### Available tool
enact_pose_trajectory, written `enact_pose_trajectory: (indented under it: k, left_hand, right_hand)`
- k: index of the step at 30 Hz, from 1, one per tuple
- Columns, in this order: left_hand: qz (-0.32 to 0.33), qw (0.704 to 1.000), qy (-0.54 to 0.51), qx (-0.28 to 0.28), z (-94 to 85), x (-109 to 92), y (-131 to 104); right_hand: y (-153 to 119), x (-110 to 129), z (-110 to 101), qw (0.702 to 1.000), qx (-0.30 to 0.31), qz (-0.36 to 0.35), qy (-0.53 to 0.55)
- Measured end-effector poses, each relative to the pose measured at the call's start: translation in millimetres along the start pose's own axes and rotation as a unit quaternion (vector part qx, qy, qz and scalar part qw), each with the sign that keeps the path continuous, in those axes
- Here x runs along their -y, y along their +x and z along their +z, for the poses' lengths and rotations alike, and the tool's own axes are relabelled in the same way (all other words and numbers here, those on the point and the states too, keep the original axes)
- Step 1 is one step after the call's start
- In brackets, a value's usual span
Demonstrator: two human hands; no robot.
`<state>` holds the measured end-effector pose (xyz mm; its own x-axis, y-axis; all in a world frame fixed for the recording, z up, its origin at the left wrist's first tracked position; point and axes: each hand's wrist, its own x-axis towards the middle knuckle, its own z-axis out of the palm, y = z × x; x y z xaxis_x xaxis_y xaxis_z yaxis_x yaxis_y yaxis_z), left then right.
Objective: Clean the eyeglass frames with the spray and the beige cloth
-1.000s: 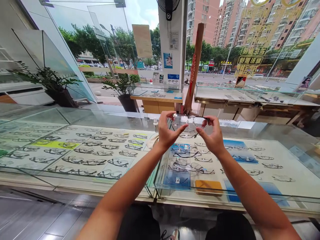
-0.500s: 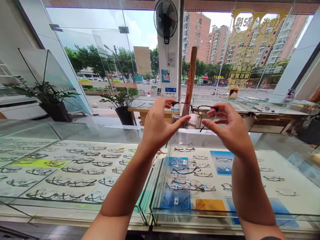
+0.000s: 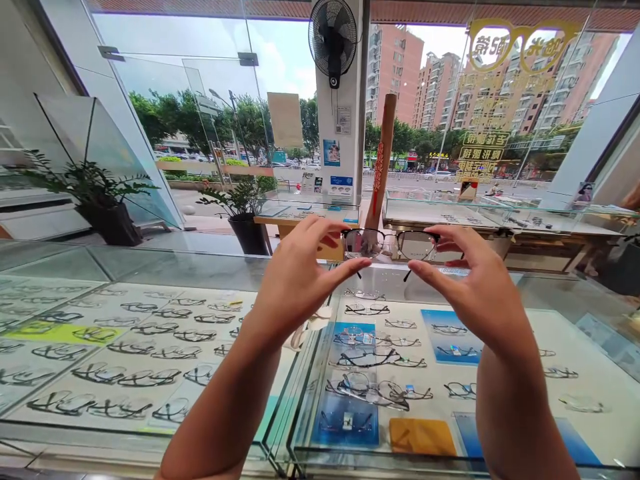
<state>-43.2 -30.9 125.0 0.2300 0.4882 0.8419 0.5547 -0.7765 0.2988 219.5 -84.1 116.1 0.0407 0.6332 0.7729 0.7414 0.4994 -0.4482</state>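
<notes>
Black rims run along the top of the glasses (image 3: 403,241), which we hold level by both ends above the far part of the right-hand display case (image 3: 435,373). Our left hand (image 3: 300,267) grips the left end: the index finger is at the upper outer corner, the thumb lies lower, below the lens, and the two pinch the frame. Our right hand (image 3: 477,280) pinches the opposite end in the same manner, with the other fingers curled behind. We cannot tell whether each thumb presses on the rim or on the side arm. Both side-arm tips show below the lenses; faint lettering marks the right lens.

Behind the glasses, we see a wooden post (image 3: 384,147) with red decoration. Beneath our hands, the right-hand case contains spare frames (image 3: 367,310), a blue card (image 3: 450,335) and an orange-brown block (image 3: 423,437) near its front edge. Left of it, we note a second glass case (image 3: 150,267) with rows of eyewear and a yellow strip (image 3: 55,331).
</notes>
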Motion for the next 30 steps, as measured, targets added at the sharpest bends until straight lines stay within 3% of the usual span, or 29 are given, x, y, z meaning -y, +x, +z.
enact_pose_trajectory:
  k: [8,30]
  left_hand:
    - [-0.01,1.0,-0.023,0.002,4.6,6.5,3.9]
    - [-0.056,0.997,0.035,-0.025,13.7,2.7,-0.8]
  right_hand:
    - [-1.5,-4.0,-0.6,0.998,-0.006,0.053,0.016]
    - [-2.3,-4.6,-0.3,0.998,-0.007,0.041,-0.042]
